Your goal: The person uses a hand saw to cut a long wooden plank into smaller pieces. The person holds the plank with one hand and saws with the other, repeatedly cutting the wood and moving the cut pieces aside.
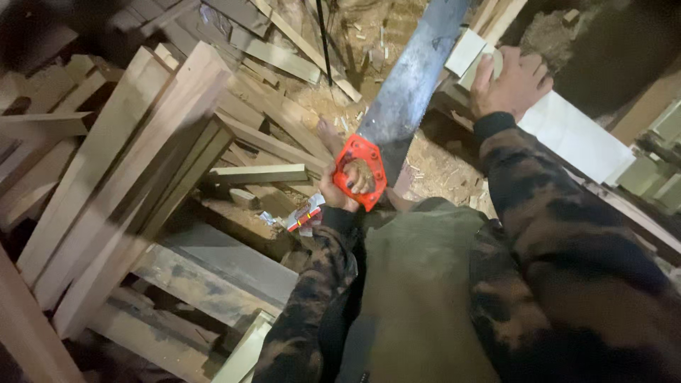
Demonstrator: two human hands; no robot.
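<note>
Left hand: the left hand [345, 183] has its fingers curled tight through the red-orange plastic handle [363, 170] of a handsaw, just left of frame centre.
Saw: its long grey steel blade [411, 81] runs from the handle toward one o'clock and out past the top edge; the long axis lies on that slant, the handle end toward the person.
Right hand: the right hand [512, 85] lies at two o'clock of the handle, fingers spread and pressed flat on a pale square-cut wooden block [468, 53]; it grips nothing.
Key relation: the blade passes just beside the block at its nine o'clock side, and the right fingers [484, 71] lie near the blade; whether steel touches wood I cannot tell.
Nearer hand: the left is on the saw, the right on the wood.
Support: a white flat panel [578, 138] lies at four o'clock of the right hand.
Around: long pale timber planks [120, 177] lean in a stack at nine o'clock; sawdust and offcuts [333, 92] cover the floor at twelve.
In the way: a thin dark cord [323, 35] hangs just left of the blade.
</note>
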